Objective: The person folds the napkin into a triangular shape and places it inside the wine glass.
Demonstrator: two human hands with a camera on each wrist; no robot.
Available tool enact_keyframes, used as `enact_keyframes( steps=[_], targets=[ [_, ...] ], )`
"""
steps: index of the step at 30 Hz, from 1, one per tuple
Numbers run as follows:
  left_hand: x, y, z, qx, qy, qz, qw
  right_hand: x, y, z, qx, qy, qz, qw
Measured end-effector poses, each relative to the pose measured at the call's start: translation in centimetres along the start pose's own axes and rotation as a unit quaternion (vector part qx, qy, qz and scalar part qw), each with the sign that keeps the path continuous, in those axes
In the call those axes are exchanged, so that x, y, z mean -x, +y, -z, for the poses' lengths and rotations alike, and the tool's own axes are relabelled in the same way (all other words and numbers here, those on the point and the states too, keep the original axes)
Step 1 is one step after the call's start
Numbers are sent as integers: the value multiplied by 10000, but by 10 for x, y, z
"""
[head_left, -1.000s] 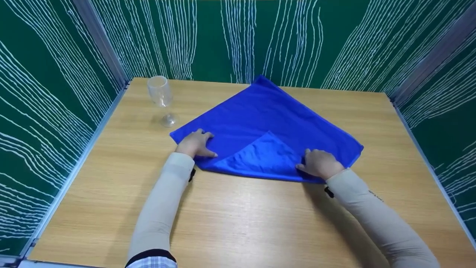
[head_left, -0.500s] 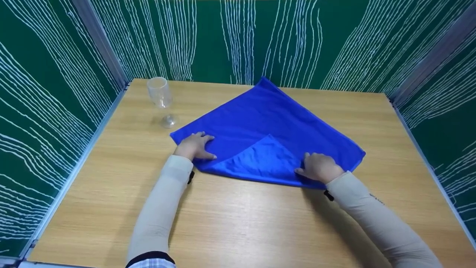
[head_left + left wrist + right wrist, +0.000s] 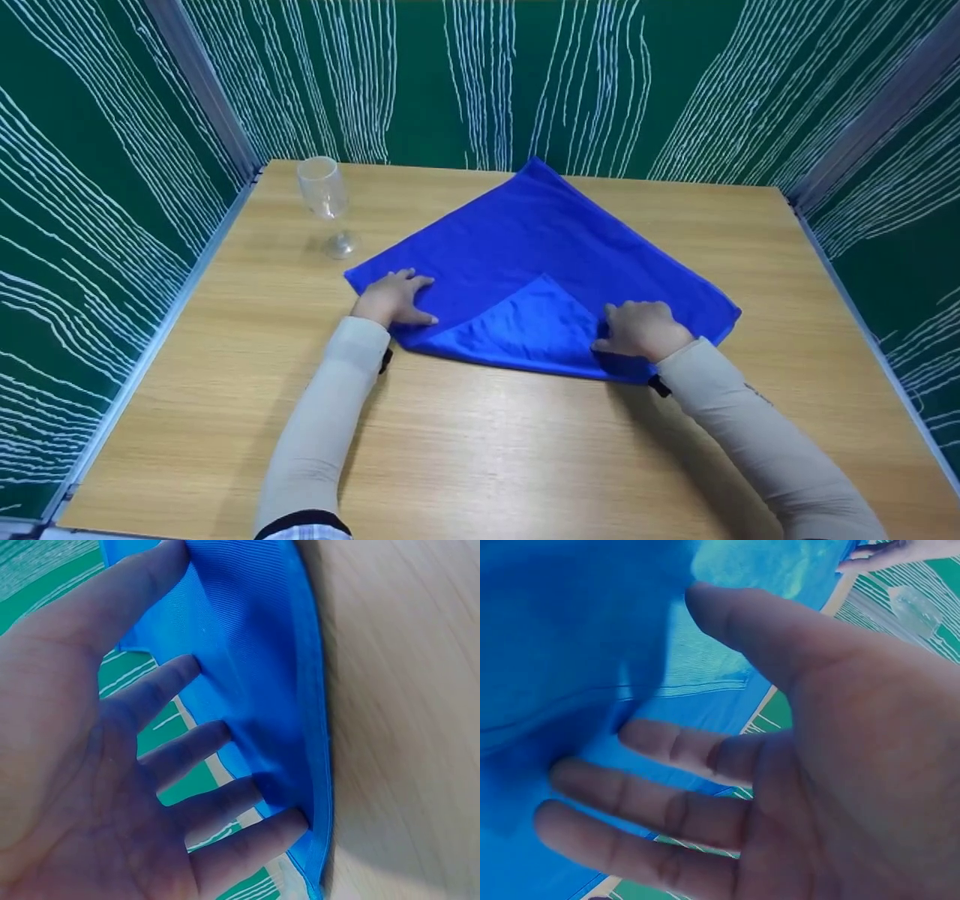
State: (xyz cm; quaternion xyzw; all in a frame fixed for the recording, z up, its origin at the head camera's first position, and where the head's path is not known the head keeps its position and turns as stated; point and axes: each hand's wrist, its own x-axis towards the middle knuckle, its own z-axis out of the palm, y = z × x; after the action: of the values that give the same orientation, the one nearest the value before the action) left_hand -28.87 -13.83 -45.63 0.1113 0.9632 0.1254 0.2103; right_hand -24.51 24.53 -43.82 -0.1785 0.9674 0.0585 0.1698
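Nearest: a wood-grain table [image 3: 480,457], crossed by a beige left sleeve [image 3: 311,442] with plaid fabric [image 3: 307,532] below its dark band, and by a beige right sleeve [image 3: 757,435]. Next: a blue cloth [image 3: 517,232] on the table, between and beyond both hands, its near corner turned back into a paler triangular flap [image 3: 529,326] pointing away from the person. Left hand [image 3: 390,298] at the left end of the folded edge; grip spread wide, fingers nearly straight, tips on cloth, nothing grasped. Right hand [image 3: 645,330] at the right end; grip also parted, thumb well apart from extended fingers, touching cloth without clasping it. Farther, left: a clear stemmed glass [image 3: 324,191], upright, near the cloth's left corner, not touching. Farthest: cloth's far corner at the table's back edge, before green panels [image 3: 424,82] with wavy white lines.
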Motion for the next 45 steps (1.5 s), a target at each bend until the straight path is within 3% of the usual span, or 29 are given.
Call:
enact_keyframes(
  steps=[9,17,25,31,45],
  targets=[
    [0,-6,0,192,-48,-46,9998,-10,-1,-2,-120,68,256,9996],
    [15,-33,8,618,49,237,9978,-13,4,-2,-157,102,321,9993],
    [21,-58,10,475,75,530,9974,-14,5,-2,-166,-65,295,9994],
    [20,-60,7,318,-116,549,9979,-15,5,-2,-238,-57,295,9993],
    [19,-59,5,202,-181,654,9975,-31,4,9,-710,-350,150,9967]
  ],
)
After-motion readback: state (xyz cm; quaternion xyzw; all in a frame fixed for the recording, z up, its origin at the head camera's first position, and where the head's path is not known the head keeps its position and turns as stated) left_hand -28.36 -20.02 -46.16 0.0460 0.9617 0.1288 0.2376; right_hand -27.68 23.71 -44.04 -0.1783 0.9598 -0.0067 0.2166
